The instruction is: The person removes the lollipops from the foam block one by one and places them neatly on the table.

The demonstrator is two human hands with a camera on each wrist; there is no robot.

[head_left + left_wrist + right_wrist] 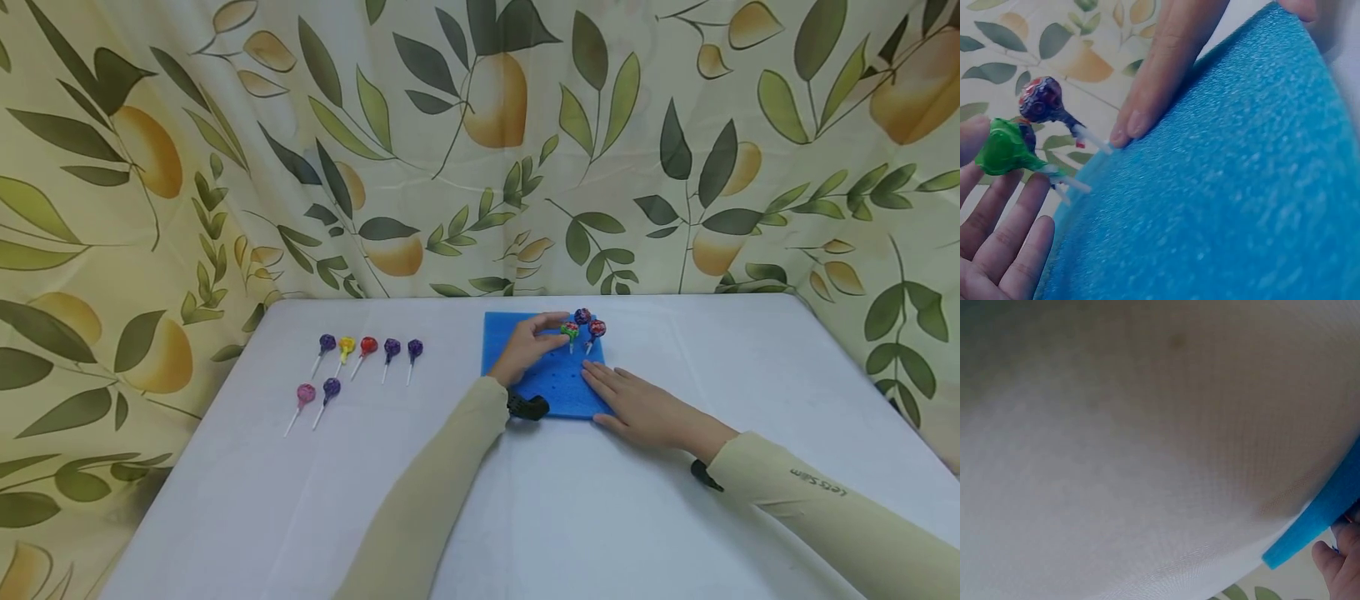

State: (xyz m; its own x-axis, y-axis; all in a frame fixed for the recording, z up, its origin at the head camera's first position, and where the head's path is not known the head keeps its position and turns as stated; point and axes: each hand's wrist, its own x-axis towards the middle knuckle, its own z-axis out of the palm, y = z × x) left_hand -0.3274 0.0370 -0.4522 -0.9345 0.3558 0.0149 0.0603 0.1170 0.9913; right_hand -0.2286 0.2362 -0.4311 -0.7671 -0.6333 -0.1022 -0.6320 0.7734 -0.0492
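Note:
A blue foam board [555,404] with small holes lies on the table. Near its far right corner, a green-wrapped lollipop [570,331], a dark purple one [582,316] and a red-and-purple one [597,328] stand upright on their sticks. My left hand [525,348] reaches over the board and pinches the green lollipop's head by thumb and finger. In the left wrist view its other fingers [1013,247] spread loosely under that candy. My right hand [645,408] rests with extended fingers on the board's right edge; in the right wrist view only part of its fingers shows.
On the left side of the white table [247,500] lie several wrapped lollipops in two rows, among them a yellow one [347,344], a red one [368,344] and a pink one [305,393]. A leaf-and-fruit patterned curtain [480,208] hangs behind the table's far edge.

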